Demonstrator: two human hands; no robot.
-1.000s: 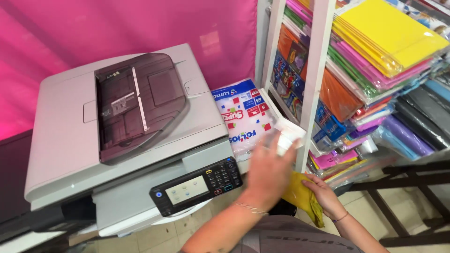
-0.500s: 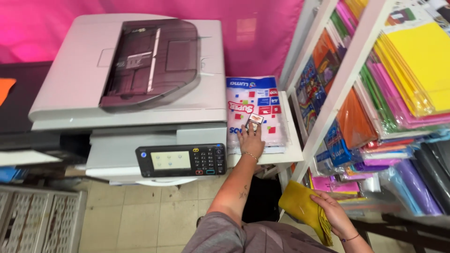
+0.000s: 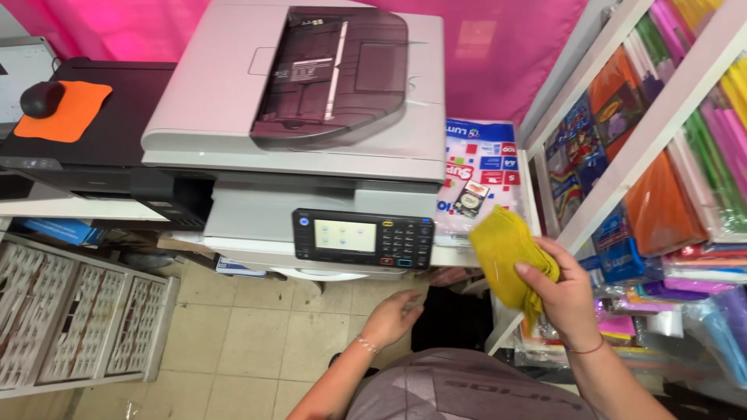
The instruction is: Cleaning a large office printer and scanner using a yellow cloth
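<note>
While the right hand (image 3: 564, 299) has its grip clenched on the crumpled yellow cloth (image 3: 507, 254), raised just beside the grey office copier (image 3: 311, 132), it should keep the folds bunched so no tail drags. The left hand (image 3: 393, 317) hangs released under the black control panel (image 3: 363, 239). Half a second ago it rested on the printed paper ream (image 3: 486, 167), where a small card (image 3: 471, 198) now lies.

Right hand (image 3: 564, 292) raised, fingers clenched in grip; left hand (image 3: 391, 316) low, loosely curled, empty.
</note>
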